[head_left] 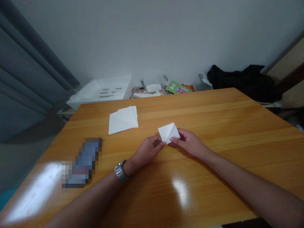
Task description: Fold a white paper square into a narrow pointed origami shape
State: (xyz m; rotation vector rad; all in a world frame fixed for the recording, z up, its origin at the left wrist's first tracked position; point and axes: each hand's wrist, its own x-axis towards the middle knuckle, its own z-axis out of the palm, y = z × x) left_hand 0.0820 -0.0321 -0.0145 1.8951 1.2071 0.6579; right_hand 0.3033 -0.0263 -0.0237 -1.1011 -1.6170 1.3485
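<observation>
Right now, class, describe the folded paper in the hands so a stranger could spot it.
Over the wooden table, find the left hand and right hand. Held between them is the folded white paper, smaller than the white sheets lying farther left.

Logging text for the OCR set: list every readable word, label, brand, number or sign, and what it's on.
None readable.
Green rectangular booklet with pink print: pale marks, too small and blurred to read.
Dark-edged, pixelated rectangular object: nothing legible.
Small folded white paper: no writing visible.

pale wall (152,38) | grey curtain (26,63) at left | glossy wooden table (213,117)
</observation>
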